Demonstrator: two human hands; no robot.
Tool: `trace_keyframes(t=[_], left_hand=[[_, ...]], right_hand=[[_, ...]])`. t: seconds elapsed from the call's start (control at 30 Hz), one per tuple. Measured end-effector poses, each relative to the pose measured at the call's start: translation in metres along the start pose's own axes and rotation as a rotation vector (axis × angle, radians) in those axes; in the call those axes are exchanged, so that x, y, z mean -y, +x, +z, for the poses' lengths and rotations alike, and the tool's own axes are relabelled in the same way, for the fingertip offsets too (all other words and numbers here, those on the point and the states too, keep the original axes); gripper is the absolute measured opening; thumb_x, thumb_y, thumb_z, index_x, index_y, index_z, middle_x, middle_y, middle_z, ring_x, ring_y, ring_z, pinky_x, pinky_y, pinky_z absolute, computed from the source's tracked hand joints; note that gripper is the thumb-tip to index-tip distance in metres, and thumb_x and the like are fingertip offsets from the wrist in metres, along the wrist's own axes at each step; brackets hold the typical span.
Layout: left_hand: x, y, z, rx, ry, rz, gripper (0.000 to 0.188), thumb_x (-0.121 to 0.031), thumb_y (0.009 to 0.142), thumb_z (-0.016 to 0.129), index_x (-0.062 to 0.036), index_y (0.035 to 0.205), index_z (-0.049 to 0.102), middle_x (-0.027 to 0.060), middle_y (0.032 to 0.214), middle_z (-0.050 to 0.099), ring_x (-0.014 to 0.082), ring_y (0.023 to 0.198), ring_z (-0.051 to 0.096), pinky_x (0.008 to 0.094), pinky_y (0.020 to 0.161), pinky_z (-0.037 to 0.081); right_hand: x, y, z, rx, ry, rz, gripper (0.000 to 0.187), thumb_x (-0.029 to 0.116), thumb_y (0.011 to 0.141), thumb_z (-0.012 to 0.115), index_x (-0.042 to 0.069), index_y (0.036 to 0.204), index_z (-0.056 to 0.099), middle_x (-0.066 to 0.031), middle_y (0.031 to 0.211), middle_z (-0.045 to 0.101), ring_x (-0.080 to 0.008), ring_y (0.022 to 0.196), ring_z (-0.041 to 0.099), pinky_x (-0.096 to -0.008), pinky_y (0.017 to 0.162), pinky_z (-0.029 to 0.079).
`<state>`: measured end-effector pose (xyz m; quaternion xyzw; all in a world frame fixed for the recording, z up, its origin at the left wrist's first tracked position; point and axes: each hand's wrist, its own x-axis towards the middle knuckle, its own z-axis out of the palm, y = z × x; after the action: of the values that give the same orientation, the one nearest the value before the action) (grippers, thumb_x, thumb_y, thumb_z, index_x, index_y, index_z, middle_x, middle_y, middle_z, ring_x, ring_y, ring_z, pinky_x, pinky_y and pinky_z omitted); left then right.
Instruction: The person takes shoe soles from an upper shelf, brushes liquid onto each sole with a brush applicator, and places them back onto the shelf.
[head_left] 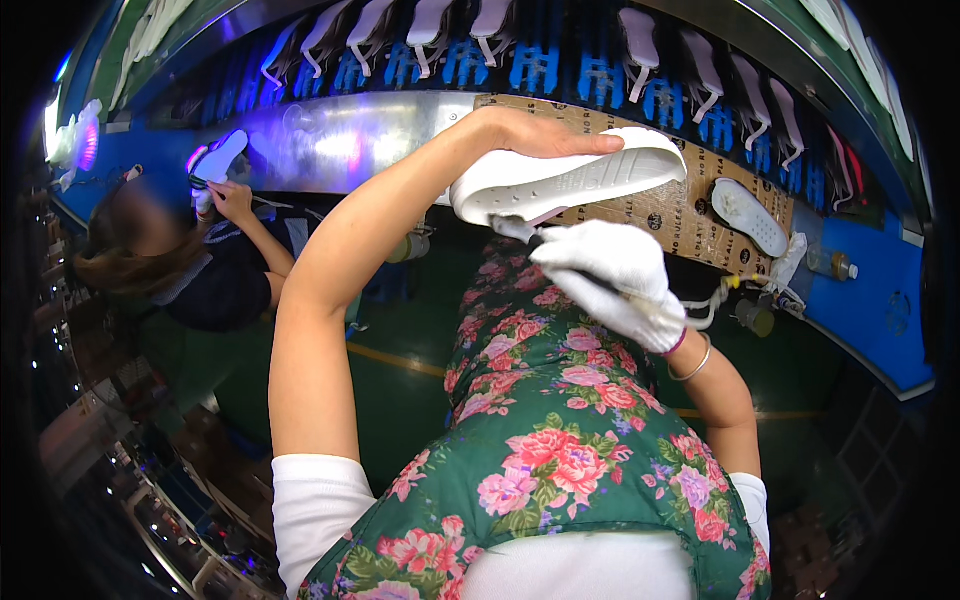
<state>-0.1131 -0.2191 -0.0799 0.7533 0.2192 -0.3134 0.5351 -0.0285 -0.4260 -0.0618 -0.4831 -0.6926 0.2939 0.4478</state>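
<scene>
A white shoe sole (630, 172) is tilted on its side above the front edge of the bench, its hollow, ribbed face turned toward me. My left hand (548, 137), bare, grips it along the far upper edge, thumb pointing right. In a white knit glove, my right hand (612, 272) is closed around a small brush (512, 229) with a dark handle. The brush head meets the sole's lower rim near its left end; the bristles are blurred. Part of the handle is hidden by the gloved fingers.
Printed cardboard (690, 215) covers part of the metal bench (330, 140). Another sole (750, 217) lies at right, near a clear bottle (832, 264). Beyond, a rack (535, 70) carries several pale shoe parts. At left a co-worker (190, 250) holds a shoe piece (220, 158).
</scene>
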Motion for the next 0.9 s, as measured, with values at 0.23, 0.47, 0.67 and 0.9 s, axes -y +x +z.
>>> trace_keyframes(t=[0.23, 0.47, 0.67, 0.9], left_hand=[[0.013, -0.01, 0.0, -0.117, -0.306, 0.001, 0.094, -0.083, 0.09, 0.033, -0.0096, 0.145, 0.054, 0.0216, 0.144, 0.053, 0.0291, 0.131, 0.055, 0.0418, 0.1, 0.051], [0.036, -0.001, 0.035, -0.056, -1.341, 0.471, 0.089, -0.08, 0.093, 0.028, -0.0135, 0.15, 0.043, 0.0153, 0.133, 0.061, 0.0291, 0.105, 0.069, 0.0444, 0.08, 0.062], [0.054, 0.026, 0.095, -0.136, -1.573, 0.701, 0.067, -0.052, 0.105, 0.034, 0.0042, 0.138, 0.048, 0.0256, 0.119, 0.066, 0.0397, 0.099, 0.07, 0.0494, 0.089, 0.059], [0.055, 0.007, 0.125, -0.341, -1.356, 0.647, 0.055, -0.037, 0.106, 0.046, -0.0046, 0.149, 0.037, 0.0188, 0.13, 0.06, 0.0316, 0.11, 0.065, 0.0479, 0.094, 0.057]], right_hand=[[0.004, -0.01, 0.0, -0.25, 0.349, 0.348, 0.027, 0.001, 0.082, 0.078, -0.001, 0.109, 0.074, -0.0087, 0.093, 0.075, -0.0127, 0.08, 0.07, -0.0263, 0.07, 0.055], [-0.002, -0.004, -0.021, -0.633, 0.417, 0.513, 0.02, -0.002, 0.087, 0.072, -0.004, 0.108, 0.074, -0.0068, 0.091, 0.073, -0.0083, 0.073, 0.065, -0.0209, 0.063, 0.051], [-0.007, 0.008, -0.035, -0.517, 0.039, 0.316, 0.018, -0.005, 0.083, 0.073, -0.005, 0.101, 0.074, -0.011, 0.094, 0.074, -0.014, 0.081, 0.068, -0.0265, 0.075, 0.054], [-0.011, 0.009, -0.04, -0.302, -0.016, 0.29, 0.014, 0.003, 0.08, 0.076, 0.002, 0.094, 0.078, -0.0101, 0.087, 0.075, -0.017, 0.081, 0.071, -0.0285, 0.078, 0.054]])
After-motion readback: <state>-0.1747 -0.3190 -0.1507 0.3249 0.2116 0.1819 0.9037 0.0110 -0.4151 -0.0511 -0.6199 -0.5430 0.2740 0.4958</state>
